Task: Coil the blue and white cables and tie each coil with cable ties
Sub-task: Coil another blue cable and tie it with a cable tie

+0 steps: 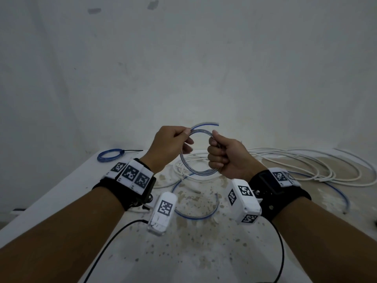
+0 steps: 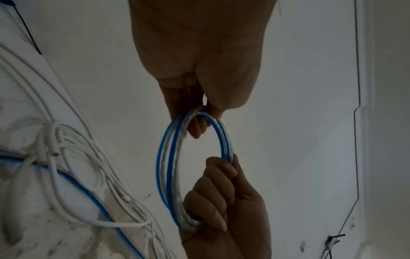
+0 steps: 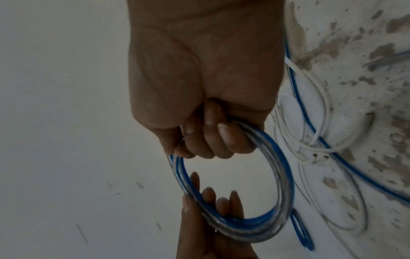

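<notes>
I hold a small coil of blue cable (image 1: 184, 160) upright above the table between both hands. My left hand (image 1: 179, 137) pinches its upper left arc between thumb and fingers. My right hand (image 1: 216, 154) grips the coil's right side in a closed fist. A loose blue end (image 1: 206, 125) curves over the top of the coil. In the left wrist view the coil (image 2: 168, 168) hangs from my fingertips, with the right hand (image 2: 219, 201) gripping below. In the right wrist view the coil (image 3: 281, 177) loops under my right fist. White cables (image 1: 302, 164) lie loose on the table.
A blue coil bound with a black cable tie (image 1: 111, 155) lies at the table's far left. More blue cable (image 1: 195, 216) curves on the stained table (image 1: 204, 252) under my hands. A black wire (image 1: 114, 235) runs from the wrist units. A pale wall stands behind.
</notes>
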A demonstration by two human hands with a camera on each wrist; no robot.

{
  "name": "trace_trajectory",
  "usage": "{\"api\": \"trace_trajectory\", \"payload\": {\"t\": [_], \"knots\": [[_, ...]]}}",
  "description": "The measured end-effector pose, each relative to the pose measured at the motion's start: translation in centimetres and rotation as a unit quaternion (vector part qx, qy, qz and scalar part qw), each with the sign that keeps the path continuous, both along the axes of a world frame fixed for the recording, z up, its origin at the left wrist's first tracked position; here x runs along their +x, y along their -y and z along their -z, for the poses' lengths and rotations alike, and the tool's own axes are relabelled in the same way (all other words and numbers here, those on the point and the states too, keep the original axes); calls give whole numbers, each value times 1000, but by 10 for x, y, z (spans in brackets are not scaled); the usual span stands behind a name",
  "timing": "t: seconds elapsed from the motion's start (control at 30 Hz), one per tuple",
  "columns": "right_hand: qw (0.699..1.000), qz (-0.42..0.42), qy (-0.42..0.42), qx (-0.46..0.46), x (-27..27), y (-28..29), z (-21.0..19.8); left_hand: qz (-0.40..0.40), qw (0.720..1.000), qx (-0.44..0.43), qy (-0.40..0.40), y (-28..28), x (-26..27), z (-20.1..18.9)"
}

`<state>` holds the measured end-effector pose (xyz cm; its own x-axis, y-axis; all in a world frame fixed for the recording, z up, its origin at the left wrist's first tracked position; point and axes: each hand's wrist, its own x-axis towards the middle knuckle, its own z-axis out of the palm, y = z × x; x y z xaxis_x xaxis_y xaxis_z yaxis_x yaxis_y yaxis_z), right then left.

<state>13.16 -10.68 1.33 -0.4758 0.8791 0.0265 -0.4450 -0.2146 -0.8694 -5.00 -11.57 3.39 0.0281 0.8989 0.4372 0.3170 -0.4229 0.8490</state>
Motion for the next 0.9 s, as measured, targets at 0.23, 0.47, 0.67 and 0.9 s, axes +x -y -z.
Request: {"api": "trace_trajectory", "payload": {"t": [0.23, 0.47, 0.67, 0.9], "knots": [[1000, -9, 11, 4, 8, 0, 1, 102, 990, 7, -93, 7, -11, -5], [1000, -1, 18, 20, 4, 3, -3, 107, 973, 59, -198, 0, -16, -7], [1000, 16, 19, -11, 0, 1, 4, 96, 978, 17, -182, -1, -12, -8], [994, 15, 103, 30, -8, 7, 7, 69, 974, 38, -210, 5, 1, -2]]}}
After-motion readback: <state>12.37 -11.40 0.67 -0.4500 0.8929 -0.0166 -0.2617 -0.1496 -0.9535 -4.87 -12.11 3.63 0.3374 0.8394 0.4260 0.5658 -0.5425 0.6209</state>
